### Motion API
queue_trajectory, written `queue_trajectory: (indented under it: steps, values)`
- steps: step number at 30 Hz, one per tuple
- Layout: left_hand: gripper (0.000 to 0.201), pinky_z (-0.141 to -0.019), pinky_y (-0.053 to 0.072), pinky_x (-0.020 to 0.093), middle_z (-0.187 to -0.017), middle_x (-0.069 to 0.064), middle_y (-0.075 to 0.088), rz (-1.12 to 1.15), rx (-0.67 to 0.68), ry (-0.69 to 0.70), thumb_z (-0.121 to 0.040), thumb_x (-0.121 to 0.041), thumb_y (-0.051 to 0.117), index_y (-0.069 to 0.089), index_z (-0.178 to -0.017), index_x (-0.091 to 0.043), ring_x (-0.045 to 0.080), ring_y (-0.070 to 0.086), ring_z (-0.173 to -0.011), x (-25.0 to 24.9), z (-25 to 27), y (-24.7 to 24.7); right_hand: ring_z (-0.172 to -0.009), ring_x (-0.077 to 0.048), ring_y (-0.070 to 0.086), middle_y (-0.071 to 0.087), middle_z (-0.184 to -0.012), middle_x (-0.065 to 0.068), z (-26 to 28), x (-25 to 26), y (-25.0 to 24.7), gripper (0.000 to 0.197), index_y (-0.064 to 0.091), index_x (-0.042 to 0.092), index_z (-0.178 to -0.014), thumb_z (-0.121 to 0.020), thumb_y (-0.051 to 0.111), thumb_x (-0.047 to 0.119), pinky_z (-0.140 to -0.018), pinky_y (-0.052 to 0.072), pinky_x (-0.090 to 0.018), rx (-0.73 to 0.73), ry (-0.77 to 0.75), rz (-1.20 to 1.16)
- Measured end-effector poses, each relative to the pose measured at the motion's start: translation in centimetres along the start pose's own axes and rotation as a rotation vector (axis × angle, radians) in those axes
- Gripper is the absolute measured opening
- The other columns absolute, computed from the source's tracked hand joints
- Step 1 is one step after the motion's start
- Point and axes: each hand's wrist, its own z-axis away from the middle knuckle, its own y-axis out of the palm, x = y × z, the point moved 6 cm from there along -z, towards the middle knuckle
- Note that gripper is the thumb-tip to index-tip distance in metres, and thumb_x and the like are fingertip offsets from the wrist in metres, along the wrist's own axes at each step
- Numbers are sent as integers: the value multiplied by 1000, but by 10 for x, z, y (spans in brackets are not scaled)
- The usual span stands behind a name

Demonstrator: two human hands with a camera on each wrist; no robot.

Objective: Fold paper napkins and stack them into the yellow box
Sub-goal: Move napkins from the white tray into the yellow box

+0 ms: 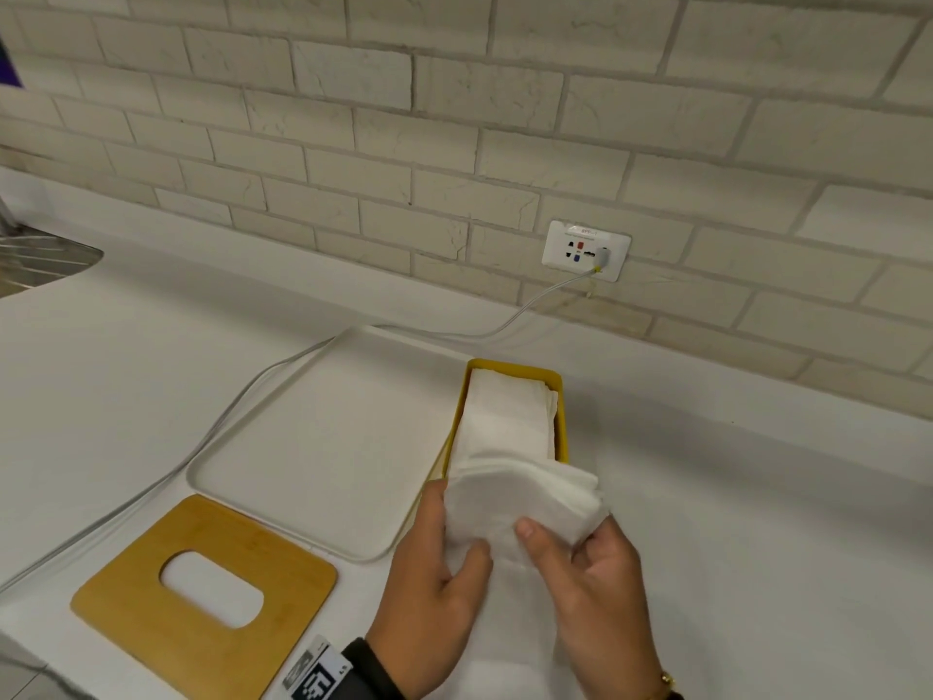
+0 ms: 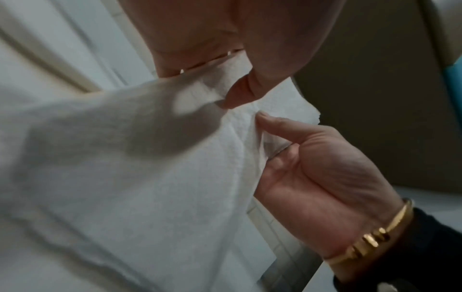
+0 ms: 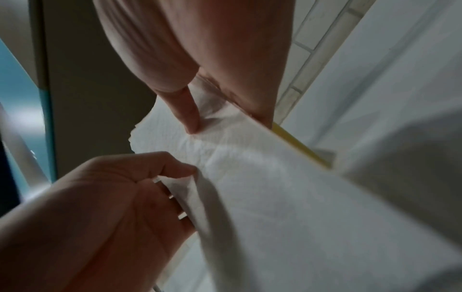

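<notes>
- In the lower centre of the head view, both hands are grasping 1 bundle of white paper napkins (image 1: 520, 502), held just in front of the near end of the yellow box (image 1: 562, 396).
- The left hand (image 1: 434, 593) is gripping the bundle's left side, thumb on top and fingers curled under it.
- The right hand (image 1: 601, 583) is pinching the bundle's right side, thumb pressing on top; a gold bracelet (image 1: 667, 679) is sitting at its wrist.
- The yellow box is standing right of centre on the white counter (image 1: 757, 497), already holding a stack of folded napkins (image 1: 505, 411).
- A white tray (image 1: 313, 437) is lying just left of the box, touching it.
- A wooden lid (image 1: 116, 598) with an oval opening is lying at lower left.
- A wall socket (image 1: 585, 250) with a cable (image 1: 530, 305) is sitting above the box on the tiled wall.
</notes>
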Motion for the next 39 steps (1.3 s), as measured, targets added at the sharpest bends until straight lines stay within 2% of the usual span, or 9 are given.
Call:
queue_trajectory:
  steps: [5,8,11,19,24,27,31,33,39]
  values:
    - [46,-84,51,13,-114,-24,66,-5,37,-47,-83,-13,59,49,-126,-29,2,64,-109,9,3,-2,-92,-13,75,78,-100,1,-1,1,-1,32,67,18,-109,-85,73,-2,-72,58,-21,23,22,-79]
    - [48,-87,47,10,-118,-34,62,-48,62,-84,-84,-16,54,46,-126,-39,-7,60,-112,23,5,-3,-96,-7,73,77,-102,11,-2,-16,1,35,65,25,-113,-89,71,0,-73,56,-17,24,68,-11]
    - [48,-90,48,12,-121,-34,60,-35,81,-89,-87,-19,50,44,-130,-39,-7,59,-113,25,0,-2,-98,-10,74,78,-103,10,-9,-12,1,31,66,28,-113,-92,70,6,-76,58,-23,12,39,1]
    - [55,-76,59,32,-94,-2,69,70,-65,-143,-90,-6,72,50,-131,-36,22,71,-85,1,-19,-23,-96,-24,75,79,-102,-3,-75,51,-14,20,64,14,-111,-94,68,5,-87,58,-44,-63,-34,-24]
    - [34,-70,59,30,-80,0,73,-179,-115,-102,-89,-16,76,60,-111,-36,15,69,-71,-15,-72,-32,-99,-21,72,75,-103,3,-141,56,-7,15,61,22,-106,-96,68,14,-82,57,-34,-48,-18,244]
    - [20,-78,58,37,-82,5,70,-363,-22,-185,-92,-20,72,62,-106,-29,19,67,-73,-4,-90,-29,-100,-20,67,70,-117,-3,-159,40,1,36,55,17,-127,-94,70,18,-83,53,-29,10,86,475]
    - [19,-82,55,30,-94,-1,67,-570,128,-222,-95,-33,68,63,-113,-29,14,63,-88,2,-93,-24,-98,-18,58,63,-109,0,-158,19,2,65,36,19,-151,-94,68,14,-82,45,-25,117,175,739]
    - [16,-83,55,28,-97,-2,67,-580,148,-234,-96,-33,67,65,-111,-29,13,64,-90,3,-96,-25,-97,-18,60,66,-108,0,-159,17,-1,62,39,20,-148,-93,66,10,-76,46,-23,123,174,758]
    - [16,-66,51,12,-105,1,64,-594,177,-270,-98,-17,62,67,-112,-24,12,63,-88,6,-117,-23,-113,-20,57,60,-133,-8,-165,17,4,42,57,14,-137,-96,64,10,-95,43,-22,150,129,869]
